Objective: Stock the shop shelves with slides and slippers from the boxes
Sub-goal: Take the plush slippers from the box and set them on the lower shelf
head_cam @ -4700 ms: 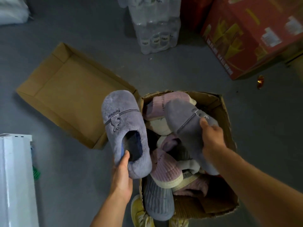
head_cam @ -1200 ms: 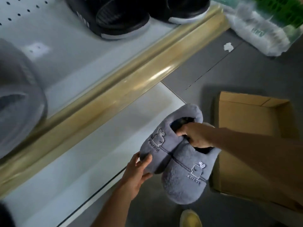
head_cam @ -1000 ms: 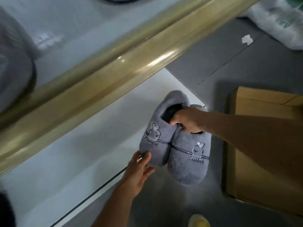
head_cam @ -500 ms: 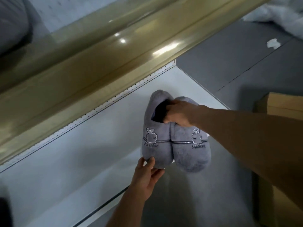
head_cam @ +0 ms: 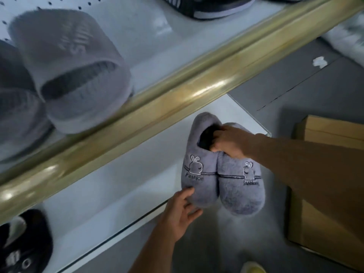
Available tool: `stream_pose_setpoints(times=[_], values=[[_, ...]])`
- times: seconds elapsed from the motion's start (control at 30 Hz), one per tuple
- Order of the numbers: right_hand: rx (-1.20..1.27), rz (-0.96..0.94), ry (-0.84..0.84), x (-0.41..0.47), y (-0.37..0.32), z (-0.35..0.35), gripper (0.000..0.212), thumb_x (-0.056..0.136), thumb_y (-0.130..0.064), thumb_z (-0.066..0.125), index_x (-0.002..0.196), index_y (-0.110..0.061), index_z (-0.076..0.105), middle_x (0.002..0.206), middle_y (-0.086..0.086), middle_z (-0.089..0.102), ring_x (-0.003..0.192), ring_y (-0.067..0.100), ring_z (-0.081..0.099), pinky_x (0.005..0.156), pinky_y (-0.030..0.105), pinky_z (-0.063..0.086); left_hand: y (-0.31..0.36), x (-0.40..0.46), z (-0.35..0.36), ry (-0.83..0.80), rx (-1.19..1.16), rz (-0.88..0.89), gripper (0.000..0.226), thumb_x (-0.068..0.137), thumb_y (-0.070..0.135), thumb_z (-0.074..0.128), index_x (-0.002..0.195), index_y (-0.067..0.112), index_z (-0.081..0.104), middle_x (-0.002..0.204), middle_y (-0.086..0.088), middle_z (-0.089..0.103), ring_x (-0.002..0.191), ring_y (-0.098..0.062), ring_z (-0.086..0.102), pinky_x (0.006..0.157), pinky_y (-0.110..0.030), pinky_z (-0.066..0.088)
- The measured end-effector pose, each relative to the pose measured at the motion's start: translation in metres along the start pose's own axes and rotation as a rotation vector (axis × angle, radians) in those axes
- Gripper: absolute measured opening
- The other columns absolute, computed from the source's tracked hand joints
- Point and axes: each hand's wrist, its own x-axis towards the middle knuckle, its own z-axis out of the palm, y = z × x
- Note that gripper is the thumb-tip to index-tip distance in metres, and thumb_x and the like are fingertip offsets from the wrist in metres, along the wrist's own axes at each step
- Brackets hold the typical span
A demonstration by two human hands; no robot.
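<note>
**Grey bunny slippers held over the lower shelf**

At 9 o'clock, on the upper shelf [head_cam: 141, 26], a grey slide [head_cam: 72, 69] lies at the front, its open mouth facing the camera and pale lettering across its strap. It overlaps a second grey slide [head_cam: 15, 115] just to its left, which is cut by the frame edge. At 8 o'clock, on the lower shelf [head_cam: 110, 184], a black shoe [head_cam: 21, 243] with white marks sits in the corner of the view. A brass-coloured rail [head_cam: 177, 91] runs from 8 o'clock up to 1 o'clock along the front edge of the upper shelf. At 12 o'clock a black slide [head_cam: 208, 6] with a white sole edge rests on the upper shelf, only partly in view.

Near centre, the left hand [head_cam: 181, 213] reaches up from 6 o'clock with its fingers spread, fingertips touching the toe of the left slipper [head_cam: 199, 174]. The right slipper [head_cam: 240, 186] lies pressed against it, side by side, toes towards the camera. Each carries a white bunny and the word "Fashion". The pair hangs over the front edge of the lower shelf near its right end; whether the soles touch the shelf cannot be told.

The right hand [head_cam: 230, 142] comes in from 3 o'clock and is clamped on the heel openings of both slippers, fingers hooked inside the left one.

At 4 o'clock a cardboard box [head_cam: 325, 184] stands on the grey floor [head_cam: 295, 85], partly behind the right forearm. At 5 o'clock a yellow shoe [head_cam: 253, 267] tip shows at the frame's bottom edge.
</note>
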Motion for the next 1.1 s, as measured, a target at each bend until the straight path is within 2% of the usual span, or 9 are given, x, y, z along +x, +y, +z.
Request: stream_pose_setpoints(times=[0.1, 0.23, 0.4, 0.5, 0.63, 0.73, 0.87, 1.03, 1.1], values=[[-0.057, -0.029, -0.007, -0.029, -0.035, -0.025, 0.032, 0.084, -0.014, 0.055, 0.113, -0.026, 0.06, 0.118, 0.0, 0.057, 0.121, 0.024, 0.046, 0.106, 0.038, 0.032, 0.005, -0.043, -0.008, -0.034, 0.04, 0.052, 0.029, 0.089, 0.029, 0.062, 0.117, 0.022, 0.06, 0.108, -0.001, 0.074, 0.096, -0.021, 0.071, 0.081, -0.039, 0.055], [-0.096, -0.042, 0.042, -0.063, -0.088, -0.063, 0.032, 0.087, -0.012, 0.054, 0.116, -0.024, 0.06, 0.117, -0.001, 0.058, 0.119, 0.022, 0.044, 0.103, 0.036, 0.03, 0.007, -0.093, -0.035, -0.086, 0.099, 0.15, 0.051, 0.075, 0.033, 0.074, 0.123, 0.029, 0.057, 0.114, 0.001, 0.073, 0.103, -0.025, 0.07, 0.087, -0.048, 0.056], [-0.13, -0.045, 0.07, -0.101, -0.164, -0.1, 0.029, 0.087, -0.018, 0.056, 0.114, -0.026, 0.059, 0.116, -0.004, 0.059, 0.118, 0.021, 0.045, 0.103, 0.035, 0.031, -0.003, -0.17, -0.087, -0.146, 0.144, 0.192, 0.062, 0.07, 0.036, 0.078, 0.127, 0.028, 0.055, 0.12, 0.0, 0.07, 0.106, -0.026, 0.069, 0.08, -0.044, 0.058], [-0.138, -0.1, 0.069, -0.118, -0.213, -0.125, 0.026, 0.086, -0.02, 0.059, 0.112, -0.023, 0.059, 0.114, 0.0, 0.059, 0.116, 0.023, 0.046, 0.101, 0.037, 0.033, -0.008, -0.218, -0.123, -0.158, 0.169, 0.209, 0.07, 0.064, 0.037, 0.081, 0.128, 0.028, 0.055, 0.121, 0.0, 0.07, 0.107, -0.026, 0.069, 0.085, -0.048, 0.057], [-0.137, -0.194, 0.163, -0.129, -0.266, -0.157, 0.025, 0.082, -0.015, 0.061, 0.105, -0.024, 0.06, 0.104, -0.001, 0.063, 0.108, 0.024, 0.052, 0.097, 0.039, 0.039, -0.008, -0.269, -0.167, -0.164, 0.181, 0.239, 0.063, 0.071, 0.031, 0.075, 0.13, 0.024, 0.053, 0.121, -0.001, 0.07, 0.107, -0.027, 0.069, 0.094, -0.054, 0.052], [-0.164, -0.288, 0.246, -0.13, -0.294, -0.179, 0.021, 0.075, -0.014, 0.065, 0.09, -0.026, 0.058, 0.087, -0.001, 0.063, 0.094, 0.026, 0.058, 0.085, 0.039, 0.049, -0.007, -0.306, -0.192, -0.153, 0.157, 0.252, 0.056, 0.08, 0.027, 0.076, 0.131, 0.023, 0.053, 0.121, -0.003, 0.07, 0.107, -0.028, 0.068, 0.093, -0.053, 0.053], [-0.188, -0.377, 0.23, -0.13, -0.331, -0.228, 0.018, 0.083, -0.014, 0.056, 0.097, -0.025, 0.059, 0.092, 0.0, 0.064, 0.1, 0.027, 0.054, 0.093, 0.038, 0.043, -0.001, -0.354, -0.221, -0.129, 0.107, 0.291, 0.055, 0.078, 0.025, 0.076, 0.128, 0.019, 0.055, 0.118, -0.004, 0.071, 0.105, -0.027, 0.069, 0.087, -0.047, 0.055], [-0.301, -0.522, 0.336, -0.108, -0.369, -0.298, 0.024, 0.077, -0.015, 0.061, 0.099, -0.025, 0.063, 0.09, -0.002, 0.065, 0.096, 0.026, 0.058, 0.083, 0.037, 0.044, 0.023, -0.398, -0.257, -0.107, 0.016, 0.384, 0.051, 0.079, 0.022, 0.069, 0.128, 0.018, 0.055, 0.119, -0.005, 0.07, 0.108, -0.028, 0.068, 0.096, -0.052, 0.05], [-0.342, -0.562, 0.331, -0.092, -0.382, -0.323, 0.025, 0.079, -0.014, 0.06, 0.103, -0.024, 0.063, 0.095, -0.004, 0.066, 0.101, 0.025, 0.056, 0.09, 0.04, 0.04, 0.034, -0.408, -0.267, -0.099, -0.036, 0.427, 0.047, 0.081, 0.021, 0.067, 0.127, 0.019, 0.055, 0.12, -0.006, 0.07, 0.108, -0.029, 0.068, 0.095, -0.051, 0.05]])
